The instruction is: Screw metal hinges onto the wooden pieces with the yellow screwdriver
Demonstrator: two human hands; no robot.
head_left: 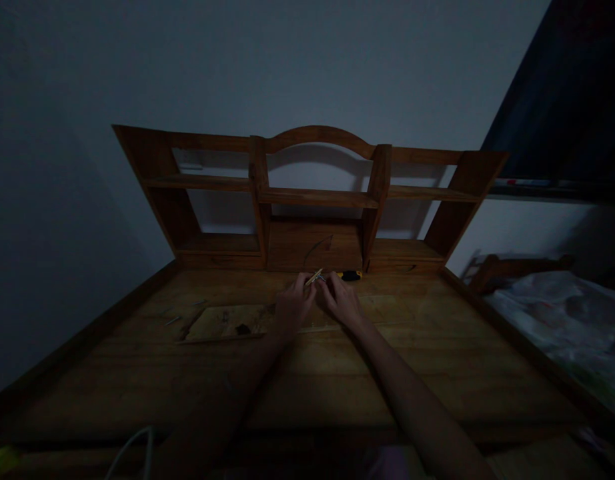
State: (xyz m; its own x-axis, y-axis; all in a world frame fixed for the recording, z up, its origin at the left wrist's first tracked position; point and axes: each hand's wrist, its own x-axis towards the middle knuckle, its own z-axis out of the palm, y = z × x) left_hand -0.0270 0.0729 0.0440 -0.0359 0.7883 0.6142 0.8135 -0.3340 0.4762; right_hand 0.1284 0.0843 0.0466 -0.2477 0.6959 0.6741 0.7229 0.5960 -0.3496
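Observation:
Over the middle of the desk, my left hand (293, 305) is closed on a thin pale stick (313, 277), which slants up to the right from the fingertips. Close beside it, my right hand (341, 301) has its fingers pinched on a small shiny metal piece (322, 278); its kind is too small and dark to make out. The metal piece meets or crosses the stick. Just behind my right hand lies a black and yellow tool handle (351, 275). A flat, stained wooden board (212, 323) lies under and left of my hands.
Several small thin metal pieces (173, 320) lie on the wooden desk (437, 347) at left. A wooden shelf unit (317, 198) stands along the back. Thin curved wire (315, 247) shows before its middle panel. A pale cable (148, 443) is at the lower left.

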